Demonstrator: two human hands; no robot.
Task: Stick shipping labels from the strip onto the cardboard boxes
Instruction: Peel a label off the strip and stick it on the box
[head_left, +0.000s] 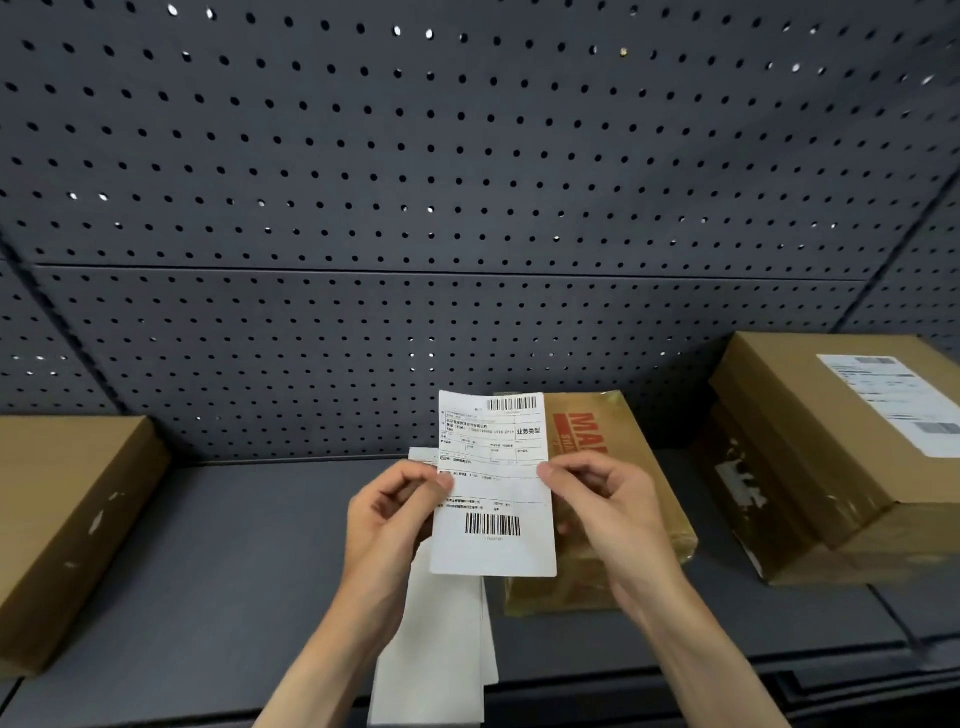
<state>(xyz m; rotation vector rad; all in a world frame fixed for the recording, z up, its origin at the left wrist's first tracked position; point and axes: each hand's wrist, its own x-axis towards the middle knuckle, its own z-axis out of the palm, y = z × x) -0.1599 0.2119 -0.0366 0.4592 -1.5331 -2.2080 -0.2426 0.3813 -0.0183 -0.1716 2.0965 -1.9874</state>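
Shipping label (493, 483), a white printed rectangle with two barcodes, is held upright above the dark grey shelf (234, 561), pinched at its left edge by the left hand (387, 512) and at its right edge by the right hand (602, 501). Blank white backing strip (441, 639) hangs behind and below it, so the label looks peeled and ready. Just behind it on the right lies a tape-wrapped brown cardboard box (623, 467), probably the target. Far right, a stacked cardboard box (810, 415) already carries a label.

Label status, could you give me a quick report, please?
Both hands pinching label. Strip hanging below. Middle box unlabelled, nothing blocking.
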